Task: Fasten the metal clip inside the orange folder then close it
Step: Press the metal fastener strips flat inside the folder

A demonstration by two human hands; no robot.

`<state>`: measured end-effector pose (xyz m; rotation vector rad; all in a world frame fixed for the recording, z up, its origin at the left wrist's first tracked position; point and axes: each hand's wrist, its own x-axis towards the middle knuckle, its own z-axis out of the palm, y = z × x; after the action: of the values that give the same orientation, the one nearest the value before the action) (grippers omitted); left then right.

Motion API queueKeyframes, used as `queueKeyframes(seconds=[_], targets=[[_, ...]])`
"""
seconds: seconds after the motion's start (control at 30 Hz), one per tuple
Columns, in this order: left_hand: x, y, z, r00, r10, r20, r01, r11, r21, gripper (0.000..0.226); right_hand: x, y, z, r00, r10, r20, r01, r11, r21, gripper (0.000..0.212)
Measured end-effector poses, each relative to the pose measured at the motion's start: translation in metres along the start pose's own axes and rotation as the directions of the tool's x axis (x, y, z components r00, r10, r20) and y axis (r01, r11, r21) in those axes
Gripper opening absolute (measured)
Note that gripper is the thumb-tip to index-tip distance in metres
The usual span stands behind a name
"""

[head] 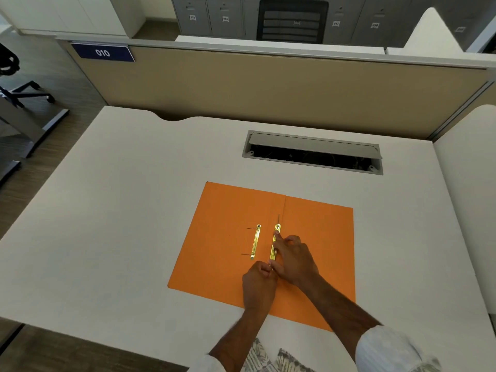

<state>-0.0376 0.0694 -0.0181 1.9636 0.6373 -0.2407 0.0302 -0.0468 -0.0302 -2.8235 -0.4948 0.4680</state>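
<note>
The orange folder point(222, 226) lies open flat on the white desk. Two gold metal clip parts sit near its centre fold. The left bar point(255, 241) lies loose on the left page with two thin prongs pointing left. The right bar point(274, 244) sits along the fold, one thin prong standing up at its far end. My right hand point(294, 260) rests on this right bar, index fingertip pressing near its far end. My left hand point(259, 284) pinches the bar's near end between thumb and fingers.
A grey cable tray point(312, 153) with its lid raised is set into the white desk point(128, 205) behind the folder. A tan partition point(268, 84) closes the far edge. Another desk point(467, 183) adjoins on the right. Office chair bases stand at left.
</note>
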Motion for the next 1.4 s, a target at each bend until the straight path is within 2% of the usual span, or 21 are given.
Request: queueKeyframes(seconds=[0.27,0.37,0.67,0.83,1.07,1.4], targets=[[-0.001,-0.004,0.002,0.994,-0.095,0.054,0.1,0.991,-0.092,0.007,0.001,0.001,0.001,1.0,-0.009,-0.006,0.009,1.0,0.001,0.051],[-0.001,-0.003,0.002,0.994,-0.093,0.055,0.097,0.993,-0.07,0.011,0.001,0.0,0.001,1.0,-0.007,-0.001,0.007,1.0,-0.013,0.051],[-0.005,0.0,0.009,0.997,0.029,0.064,-0.037,0.991,0.125,0.022,0.002,0.0,-0.001,1.0,-0.011,0.014,0.011,0.999,-0.035,0.057],[-0.004,-0.002,0.005,0.999,0.03,0.026,-0.033,0.987,0.158,0.014,0.002,-0.001,-0.002,1.0,-0.005,0.01,0.005,0.999,-0.035,0.059],[-0.005,-0.001,-0.001,0.999,-0.045,-0.009,0.046,0.986,0.162,0.015,0.001,0.0,0.001,1.0,-0.021,0.005,0.021,0.996,-0.083,0.057],[0.0,-0.008,-0.01,0.999,-0.016,-0.03,0.022,0.98,0.199,0.014,-0.001,0.003,0.011,0.999,-0.029,-0.024,0.026,0.996,-0.087,0.055]])
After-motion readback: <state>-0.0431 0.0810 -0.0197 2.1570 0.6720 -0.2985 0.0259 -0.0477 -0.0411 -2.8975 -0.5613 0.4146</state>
